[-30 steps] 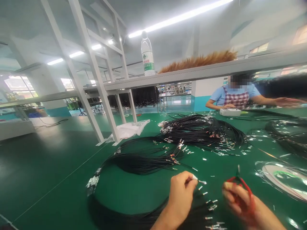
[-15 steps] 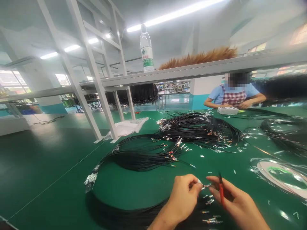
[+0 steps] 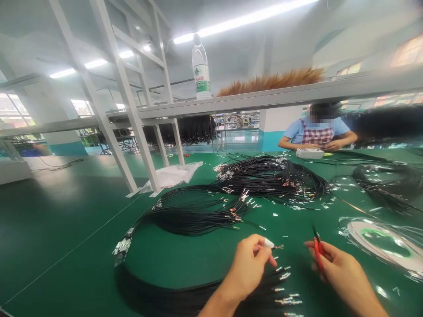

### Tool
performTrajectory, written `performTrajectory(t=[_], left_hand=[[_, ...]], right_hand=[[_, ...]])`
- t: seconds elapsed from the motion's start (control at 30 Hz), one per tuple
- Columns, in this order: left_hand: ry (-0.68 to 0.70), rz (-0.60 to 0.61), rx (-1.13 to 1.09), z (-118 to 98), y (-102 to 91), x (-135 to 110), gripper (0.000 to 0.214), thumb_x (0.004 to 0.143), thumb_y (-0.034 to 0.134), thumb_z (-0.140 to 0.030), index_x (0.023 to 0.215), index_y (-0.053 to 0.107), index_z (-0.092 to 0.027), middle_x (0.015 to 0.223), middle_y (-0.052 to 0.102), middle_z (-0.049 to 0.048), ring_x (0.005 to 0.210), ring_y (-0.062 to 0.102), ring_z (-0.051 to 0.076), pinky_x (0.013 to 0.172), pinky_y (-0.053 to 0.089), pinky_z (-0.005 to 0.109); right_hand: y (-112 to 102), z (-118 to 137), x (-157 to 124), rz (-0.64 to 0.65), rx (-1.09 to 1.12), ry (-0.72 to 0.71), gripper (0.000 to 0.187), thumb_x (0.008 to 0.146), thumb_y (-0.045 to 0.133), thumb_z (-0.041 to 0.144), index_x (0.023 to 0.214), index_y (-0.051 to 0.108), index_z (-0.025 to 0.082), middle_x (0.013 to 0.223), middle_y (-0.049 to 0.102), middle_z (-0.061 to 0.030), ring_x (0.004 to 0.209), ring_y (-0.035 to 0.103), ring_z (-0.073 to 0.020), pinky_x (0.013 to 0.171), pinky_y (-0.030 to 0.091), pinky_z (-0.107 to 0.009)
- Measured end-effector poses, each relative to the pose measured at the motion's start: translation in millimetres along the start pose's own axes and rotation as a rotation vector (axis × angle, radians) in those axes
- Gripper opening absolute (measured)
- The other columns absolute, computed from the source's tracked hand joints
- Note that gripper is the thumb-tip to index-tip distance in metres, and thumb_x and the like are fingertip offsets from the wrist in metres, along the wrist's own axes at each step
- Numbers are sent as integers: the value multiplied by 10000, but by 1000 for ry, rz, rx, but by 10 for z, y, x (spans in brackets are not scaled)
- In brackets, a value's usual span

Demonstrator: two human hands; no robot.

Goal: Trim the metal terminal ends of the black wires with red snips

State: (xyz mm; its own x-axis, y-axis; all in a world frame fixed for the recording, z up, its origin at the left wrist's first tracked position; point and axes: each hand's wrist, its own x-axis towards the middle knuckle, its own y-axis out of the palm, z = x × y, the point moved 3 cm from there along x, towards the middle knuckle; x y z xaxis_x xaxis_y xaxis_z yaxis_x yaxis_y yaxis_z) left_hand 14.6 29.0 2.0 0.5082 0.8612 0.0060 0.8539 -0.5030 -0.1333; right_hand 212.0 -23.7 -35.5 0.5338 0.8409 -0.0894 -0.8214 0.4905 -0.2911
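Note:
My left hand (image 3: 247,267) is closed in a pinch on a thin black wire with a small metal terminal (image 3: 276,247) sticking out past its fingertips. My right hand (image 3: 340,274) is wrapped round red-handled cutters (image 3: 317,252), their tip pointing up and away. The two hands are a short way apart. Just below them lies a bundle of black wires (image 3: 205,297) with metal terminal ends (image 3: 284,288) fanned out toward my right hand.
More black wire bundles (image 3: 198,215) (image 3: 274,176) lie on the green table (image 3: 66,229), with cut metal bits scattered around. A clear reel (image 3: 380,235) sits at the right. A person in an apron (image 3: 317,132) works across the table. A bottle (image 3: 200,70) stands on the shelf.
My hands came together at the wire's terminal half a second ago and have now drawn apart. The right hand with the cutters moved right.

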Motion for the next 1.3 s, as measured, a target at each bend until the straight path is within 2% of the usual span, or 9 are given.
performTrajectory(t=[0.13,0.27,0.5,0.57,0.67,0.77,1.03,1.13,1.3], left_hand=[[-123,46,-212,12,2,0,253,741,499,-163,990,482,-120,618,625,11,463,315,67,479,229,221],[-177,164,-390,-9,5,-15,312,708,579,-229,976,484,-102,600,604,13,436,314,48,479,208,222],[-214,253,-453,-18,9,-21,420,699,662,-341,994,521,-77,596,578,8,459,406,60,508,260,226],[-182,198,-334,-7,-2,-20,331,737,615,-298,976,538,-81,613,584,18,501,459,84,544,316,241],[-73,1,-90,-29,-62,-18,243,737,595,-183,965,567,-102,766,630,55,689,546,127,671,385,264],[-18,-88,-84,-86,-96,-19,276,740,589,-138,1014,559,-117,934,653,90,855,570,155,785,404,276],[0,-128,-268,-114,-53,-11,316,690,664,-152,981,549,-113,807,638,49,751,565,136,745,428,260],[33,-157,-201,-91,-36,-4,254,690,640,-131,930,558,-128,746,620,18,698,550,121,698,423,245],[140,-275,75,-96,-24,-35,157,726,559,-103,869,561,-168,717,632,-5,694,562,125,699,421,245]], right_hand=[[181,-6,-31,144,82,68,409,567,680,585,620,589,190,406,525,31,332,422,-115,383,290,-236],[468,65,-161,293,367,55,489,590,720,610,783,643,168,481,560,21,366,422,-101,387,240,-212],[734,109,-288,473,498,-15,448,678,722,566,613,598,140,495,527,20,370,374,-49,380,217,-183],[736,103,-294,462,474,-28,460,674,716,583,635,586,144,488,529,25,362,384,-50,374,219,-176],[713,145,-339,381,412,-25,477,647,713,605,684,544,160,454,529,41,330,379,-50,369,216,-166],[699,244,-416,320,361,-45,443,649,696,569,687,519,165,434,510,58,316,351,-40,369,197,-162],[704,293,-456,334,191,-143,308,686,615,468,653,511,179,459,429,77,379,342,-68,380,243,-190],[699,263,-448,284,187,-184,280,700,596,441,630,503,186,474,410,79,404,340,-71,390,256,-191],[769,136,-369,310,180,-95,328,687,561,518,641,474,206,424,454,73,311,317,-65,335,200,-195]])
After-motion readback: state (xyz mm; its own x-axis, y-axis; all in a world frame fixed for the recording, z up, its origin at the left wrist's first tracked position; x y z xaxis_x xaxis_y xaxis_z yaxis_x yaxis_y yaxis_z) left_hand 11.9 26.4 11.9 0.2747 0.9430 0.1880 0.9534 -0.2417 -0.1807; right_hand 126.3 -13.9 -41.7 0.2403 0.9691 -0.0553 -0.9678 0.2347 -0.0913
